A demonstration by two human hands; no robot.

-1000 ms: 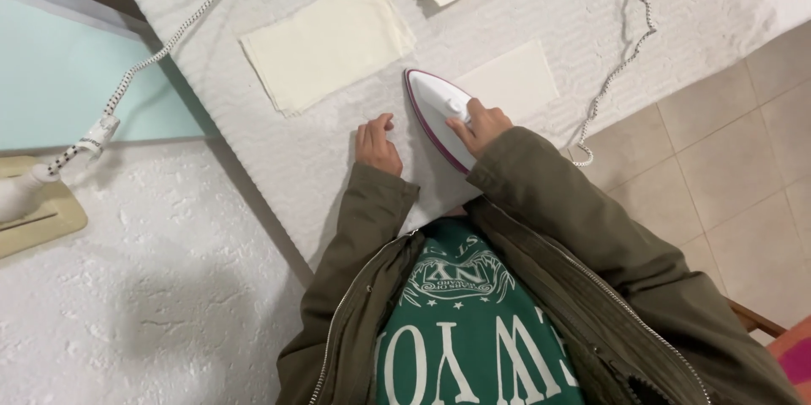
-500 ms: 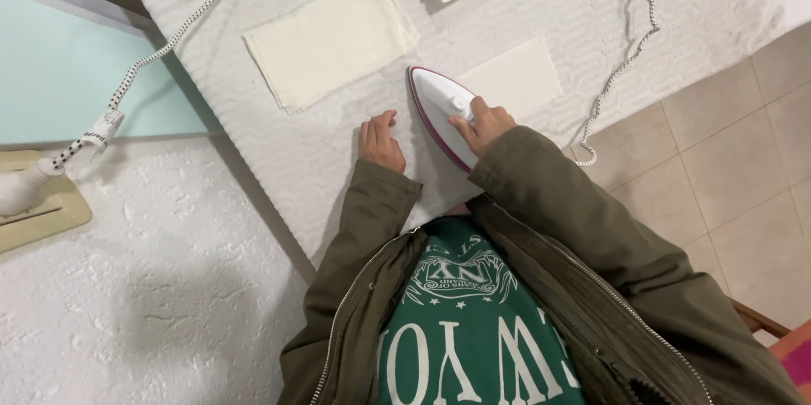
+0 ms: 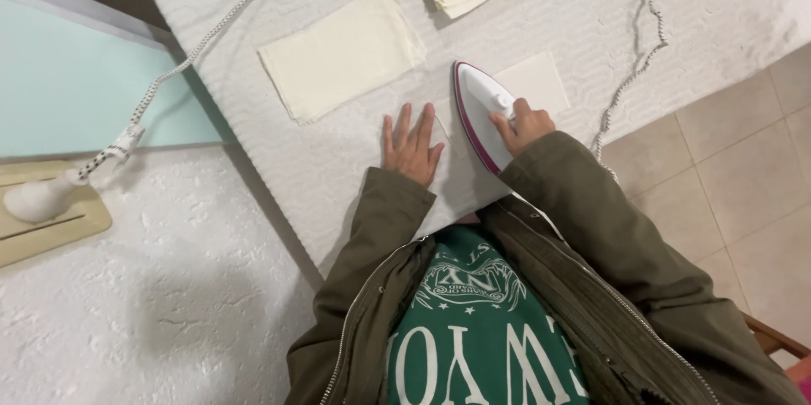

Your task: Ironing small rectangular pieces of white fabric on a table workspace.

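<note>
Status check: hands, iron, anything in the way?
Right hand grips iron on cream cloth. Left hand flat beside it. Cord nearby, not blocking.

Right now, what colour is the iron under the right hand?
White iron with a magenta edge, clearest in the head view.

The left hand [image 3: 410, 148] lies flat at frame centre, palm down, fingers spread and pointing up. Just right of it, the right hand [image 3: 525, 125] is curled closed in a grip, its sleeved forearm running toward lower right.

I see a rough white textured wall [image 3: 144, 304], pale blue panel [image 3: 76, 101], beige tiled floor [image 3: 743, 168], even light.
</note>
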